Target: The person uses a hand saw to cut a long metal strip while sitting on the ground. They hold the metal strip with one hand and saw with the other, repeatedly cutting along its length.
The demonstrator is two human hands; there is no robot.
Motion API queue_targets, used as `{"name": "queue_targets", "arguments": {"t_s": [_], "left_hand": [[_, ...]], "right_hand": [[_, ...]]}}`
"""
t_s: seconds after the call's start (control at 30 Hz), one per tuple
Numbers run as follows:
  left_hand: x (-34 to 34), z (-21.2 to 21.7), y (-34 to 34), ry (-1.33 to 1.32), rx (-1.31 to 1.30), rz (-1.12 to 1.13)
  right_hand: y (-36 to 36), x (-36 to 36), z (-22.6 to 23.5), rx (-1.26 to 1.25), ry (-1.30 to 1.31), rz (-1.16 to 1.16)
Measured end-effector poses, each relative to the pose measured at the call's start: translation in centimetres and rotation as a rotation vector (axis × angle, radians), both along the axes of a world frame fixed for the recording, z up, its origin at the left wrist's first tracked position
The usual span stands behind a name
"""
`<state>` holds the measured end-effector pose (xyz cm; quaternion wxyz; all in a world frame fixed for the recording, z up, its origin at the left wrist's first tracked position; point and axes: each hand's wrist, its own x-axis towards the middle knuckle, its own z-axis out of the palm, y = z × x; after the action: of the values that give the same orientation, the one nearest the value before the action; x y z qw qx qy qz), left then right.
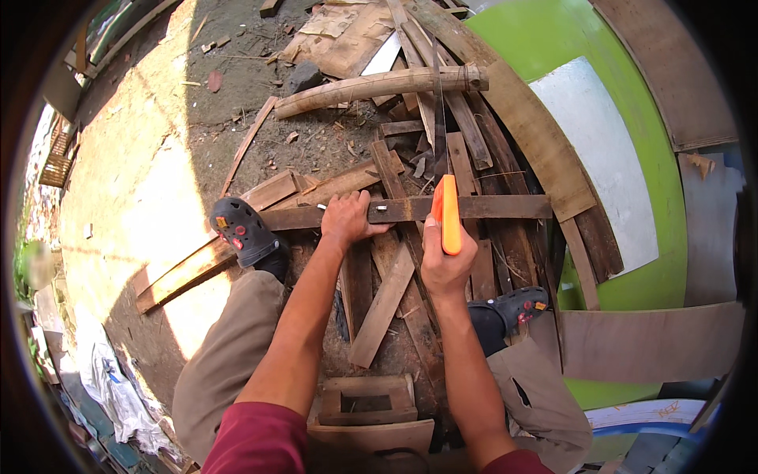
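Note:
A dark wooden board (493,207) lies crosswise in front of me, over other pieces of wood. My left hand (347,219) holds it down, fingers over its far edge and thumb stretched along the near side. My right hand (448,257) is closed around the orange handle of a handsaw (448,213). The saw's thin blade points away from me and crosses the board to the right of my left hand. Whether its teeth have cut into the wood, I cannot tell. My left clog (245,229) rests on or against the board's left end.
Loose planks (383,304) and scraps lie under and around the board. Beyond it is a round pole (379,88). A green panel (671,197) with a white sheet (604,158) stands at the right. My right clog (521,306) is on the right; a small wooden frame (367,387) lies near me.

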<state>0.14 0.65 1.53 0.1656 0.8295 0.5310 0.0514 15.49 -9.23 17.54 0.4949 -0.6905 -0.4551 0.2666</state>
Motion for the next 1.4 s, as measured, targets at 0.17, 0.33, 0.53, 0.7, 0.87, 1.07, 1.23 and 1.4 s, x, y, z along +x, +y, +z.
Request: {"name": "queue_targets", "arguments": {"t_s": [0.17,0.33,0.53,0.7,0.87,1.07,1.23,1.4], "left_hand": [[-0.8,-0.4,0.0,0.013,0.027,-0.011],[-0.9,-0.4,-0.4,-0.013,0.046,-0.001],[-0.1,0.1,0.0,-0.019,0.050,-0.004],[-1.0,-0.3,-0.1,0.005,0.042,-0.005],[-0.8,-0.3,-0.1,-0.026,0.064,-0.007],[-0.4,-0.8,-0.1,-0.048,0.058,-0.011],[-0.8,-0.4,-0.1,-0.044,0.049,-0.011],[-0.8,-0.4,-0.3,-0.036,0.041,-0.017]], "right_hand": [[-8.0,-0.1,0.0,-0.240,0.124,-0.005],[-10.8,-1.8,-3.3,-0.247,0.229,-0.099],[0.7,1.2,-5.3,-0.039,0.028,0.012],[-2.2,1.0,-2.7,-0.095,-0.026,0.072],[-8.5,0.0,-2.8,-0.173,0.023,-0.035],[3.5,1.8,-5.4,-0.033,-0.054,-0.031],[3.6,3.4,-4.9,0.038,-0.099,0.031],[-7.4,2.8,-3.6,-0.135,-0.091,0.089]]}}
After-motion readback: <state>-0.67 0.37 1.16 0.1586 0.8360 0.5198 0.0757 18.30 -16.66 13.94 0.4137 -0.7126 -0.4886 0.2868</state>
